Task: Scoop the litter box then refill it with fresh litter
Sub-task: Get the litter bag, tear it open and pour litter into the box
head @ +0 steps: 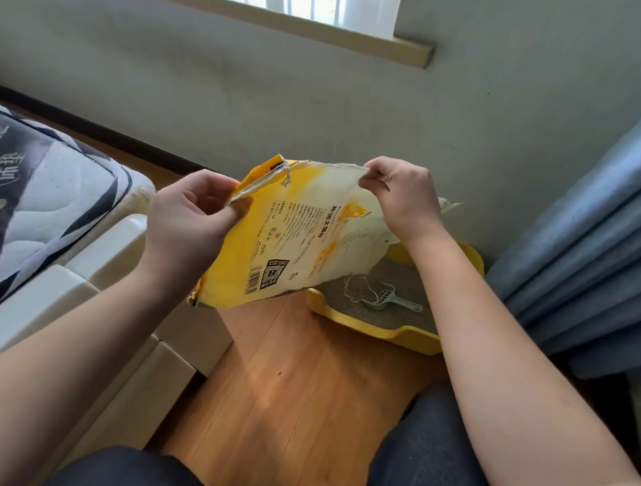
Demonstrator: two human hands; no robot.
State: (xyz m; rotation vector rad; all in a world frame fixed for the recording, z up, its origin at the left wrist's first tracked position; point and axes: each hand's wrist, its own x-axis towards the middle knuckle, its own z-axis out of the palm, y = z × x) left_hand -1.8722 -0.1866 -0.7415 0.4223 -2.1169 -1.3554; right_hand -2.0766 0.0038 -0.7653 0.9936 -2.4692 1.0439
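Head view: a flat, limp yellow-and-white woven litter bag (297, 238) with black print, a barcode and a QR code is held up in the air over the wooden floor (291, 381), its far side hanging above the near-left corner of the yellow plastic litter box (388, 332). The bag looks slack and nearly empty, with a frayed white string at its top edge. The left hand (188, 218) is closed on the bag's yellow left edge, thumb pressed on the front, fingers curled behind. The right hand (401, 198) pinches the bag's white top edge between thumb and fingertips, the other fingers bent in. The litter box sits on the floor against the grey wall (244, 92), beside the blue curtain (587, 236). Inside it, grey litter (342, 299) covers the bottom, and a pale green slotted plastic scoop (390, 297) lies on the litter with loose white string beside it.
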